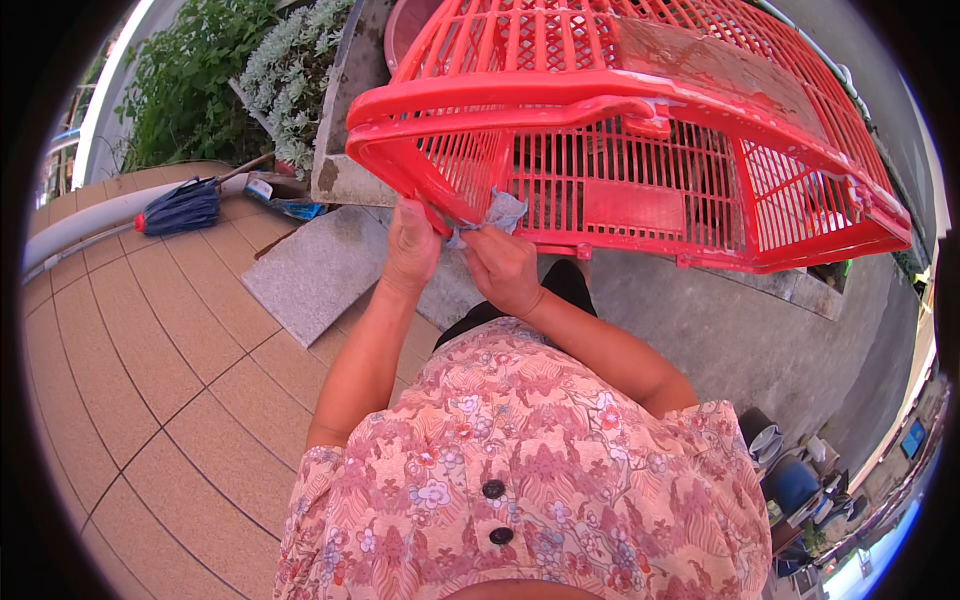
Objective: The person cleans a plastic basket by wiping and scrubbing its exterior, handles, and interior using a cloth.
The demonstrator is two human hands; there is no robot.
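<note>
A large red plastic slatted basket [634,199] lies tipped in front of me, its open mouth turned towards my body. My left hand [414,244] grips the basket's rim at its near left corner, thumb on top. Just to the right, my right hand [502,266] holds a crumpled grey-blue cloth [506,212] against the same corner of the rim. Part of the cloth sticks up above my fingers inside the basket. White foam-like streaks show along the basket's upper rim and right edge. A red handle runs along the upper rim.
A pink basin [405,30] stands behind the basket by a concrete planter edge [356,180]. At left, a blue mop head [180,208] rests by a white pipe [112,217] on the tiles. A loose stone slab [315,270] lies near my legs. Several items stand at lower right.
</note>
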